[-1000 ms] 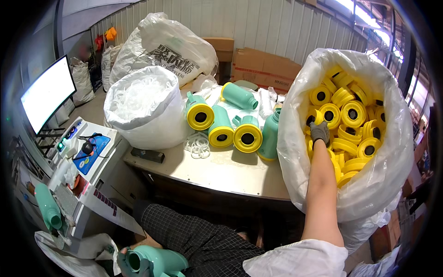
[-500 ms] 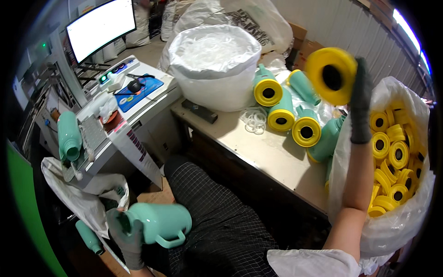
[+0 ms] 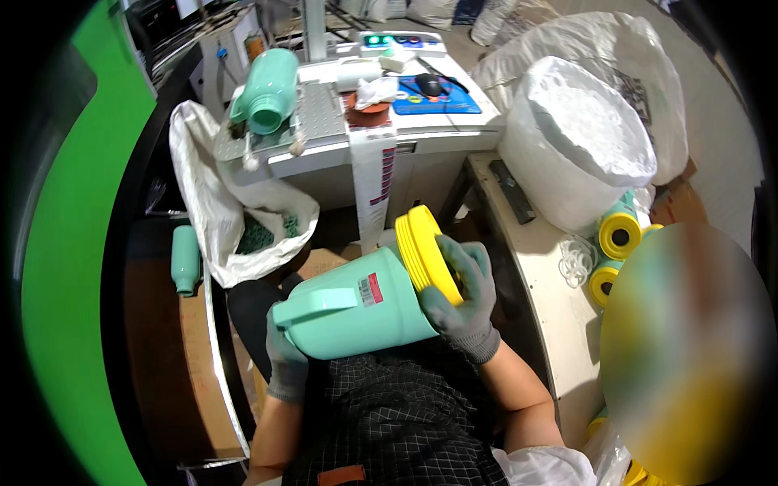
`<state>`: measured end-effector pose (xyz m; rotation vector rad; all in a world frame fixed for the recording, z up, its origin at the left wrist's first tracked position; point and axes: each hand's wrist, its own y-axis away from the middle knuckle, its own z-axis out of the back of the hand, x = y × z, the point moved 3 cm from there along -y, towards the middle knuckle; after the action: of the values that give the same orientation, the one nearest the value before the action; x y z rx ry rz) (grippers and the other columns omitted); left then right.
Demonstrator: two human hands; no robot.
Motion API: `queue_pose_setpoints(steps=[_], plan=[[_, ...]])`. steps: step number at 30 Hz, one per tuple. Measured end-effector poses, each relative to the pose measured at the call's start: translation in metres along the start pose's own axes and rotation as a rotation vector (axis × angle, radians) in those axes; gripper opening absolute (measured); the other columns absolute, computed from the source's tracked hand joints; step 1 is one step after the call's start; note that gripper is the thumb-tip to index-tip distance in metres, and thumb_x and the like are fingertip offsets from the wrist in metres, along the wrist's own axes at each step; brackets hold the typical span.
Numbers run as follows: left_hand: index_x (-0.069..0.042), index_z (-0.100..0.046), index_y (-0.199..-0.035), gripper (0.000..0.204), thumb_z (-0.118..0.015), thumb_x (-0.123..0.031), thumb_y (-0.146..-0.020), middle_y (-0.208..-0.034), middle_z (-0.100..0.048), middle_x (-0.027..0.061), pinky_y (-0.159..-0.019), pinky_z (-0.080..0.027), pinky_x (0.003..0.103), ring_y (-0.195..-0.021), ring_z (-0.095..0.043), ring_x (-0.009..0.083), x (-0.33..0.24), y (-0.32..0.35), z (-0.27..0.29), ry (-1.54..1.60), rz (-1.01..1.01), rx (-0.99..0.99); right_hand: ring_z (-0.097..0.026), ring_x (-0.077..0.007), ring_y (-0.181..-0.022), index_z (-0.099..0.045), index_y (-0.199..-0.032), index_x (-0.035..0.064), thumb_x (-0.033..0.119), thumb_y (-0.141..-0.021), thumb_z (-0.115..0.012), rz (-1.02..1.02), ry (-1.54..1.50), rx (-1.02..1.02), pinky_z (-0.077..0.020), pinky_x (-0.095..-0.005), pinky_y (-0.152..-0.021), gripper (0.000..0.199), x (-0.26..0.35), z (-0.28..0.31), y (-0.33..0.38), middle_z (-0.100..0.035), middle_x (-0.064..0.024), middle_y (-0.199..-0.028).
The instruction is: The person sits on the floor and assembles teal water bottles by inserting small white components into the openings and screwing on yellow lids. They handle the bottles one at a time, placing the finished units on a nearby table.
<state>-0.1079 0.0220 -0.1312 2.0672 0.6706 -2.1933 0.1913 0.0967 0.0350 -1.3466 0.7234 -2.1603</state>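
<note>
A mint-green plastic jug (image 3: 348, 312) with a side handle and a small red-and-white label lies sideways over my lap. My left hand (image 3: 288, 364) is closed around its left, narrower end, with the fingers partly hidden behind the jug. At the jug's wide right end, my right hand (image 3: 472, 296) grips a ribbed yellow screw base (image 3: 419, 249) by its outer face. The base is tilted against the jug's rim; whether its thread has caught, I cannot tell. Both hands wear grey gloves.
Another green jug (image 3: 271, 89) lies on the metal plate of the machine ahead. A white sack (image 3: 190, 158) hangs below it, with a green bottle (image 3: 185, 257) nearby. On the right bench (image 3: 535, 279) are white rings (image 3: 577, 261), a dark bar (image 3: 512, 193) and yellow-based jugs.
My right hand has brought the yellow base down and left to the jug's wide end. The jug has been lifted towards the middle, and the view has turned left.
</note>
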Motion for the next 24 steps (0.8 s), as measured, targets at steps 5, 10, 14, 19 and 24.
queue_pose_setpoints(steps=[5,10,14,19,24], plan=[[-0.007,-0.064,-0.128,0.034,-0.066,-0.025,-0.099,-0.123,-0.069,0.0111,-0.096,-0.056,0.037,-0.113,-0.067,0.0277,0.022,0.007,-0.005,-0.256,-0.048,0.134,-0.056,-0.0246,-0.096,-0.062,-0.134,-0.0038,0.049,-0.09,-0.072,0.122,0.046,0.067,-0.0495,-0.0373,-0.085,0.069,-0.003,0.015,0.027,-0.058,-0.0142,-0.11],[-0.008,-0.062,-0.135,0.041,-0.066,-0.021,-0.097,-0.128,-0.068,0.0086,-0.099,-0.055,0.04,-0.116,-0.066,0.0271,-0.008,0.001,-0.027,-0.887,-0.539,0.381,-0.056,-0.026,-0.094,-0.063,-0.132,-0.0021,0.06,-0.097,-0.061,0.23,0.104,0.14,-0.0479,-0.0382,-0.084,0.072,0.004,0.032,0.046,-0.058,-0.0137,-0.108],[-0.004,-0.06,-0.134,0.037,-0.065,-0.015,-0.099,-0.119,-0.069,0.0114,-0.097,-0.056,0.036,-0.113,-0.068,0.0257,0.0,0.011,-0.026,-0.865,-0.436,0.268,-0.055,-0.0251,-0.096,-0.061,-0.137,-0.002,0.051,-0.1,-0.06,0.195,0.113,0.149,-0.0474,-0.0384,-0.085,0.065,0.008,0.037,0.056,-0.058,-0.0133,-0.107],[-0.002,-0.06,-0.122,0.023,-0.064,-0.013,-0.101,-0.103,-0.068,0.0111,-0.087,-0.055,0.03,-0.093,-0.068,0.0206,0.006,0.018,-0.022,0.29,0.228,-0.185,-0.053,-0.0254,-0.094,-0.057,-0.14,-0.005,0.041,-0.097,-0.063,0.012,0.057,0.037,-0.0475,-0.0368,-0.083,0.063,0.006,0.026,0.067,-0.058,-0.0142,-0.109],[0.002,-0.055,-0.132,0.039,-0.036,-0.027,-0.114,-0.116,-0.065,0.0085,-0.094,-0.053,0.03,-0.103,-0.065,0.0176,-0.034,0.004,-0.011,0.2,0.244,-0.072,-0.053,-0.0239,-0.096,-0.054,-0.141,-0.009,0.037,-0.1,-0.057,-0.092,-0.045,-0.054,-0.0471,-0.0356,-0.087,0.062,-0.001,0.026,0.069,-0.058,-0.0147,-0.111]])
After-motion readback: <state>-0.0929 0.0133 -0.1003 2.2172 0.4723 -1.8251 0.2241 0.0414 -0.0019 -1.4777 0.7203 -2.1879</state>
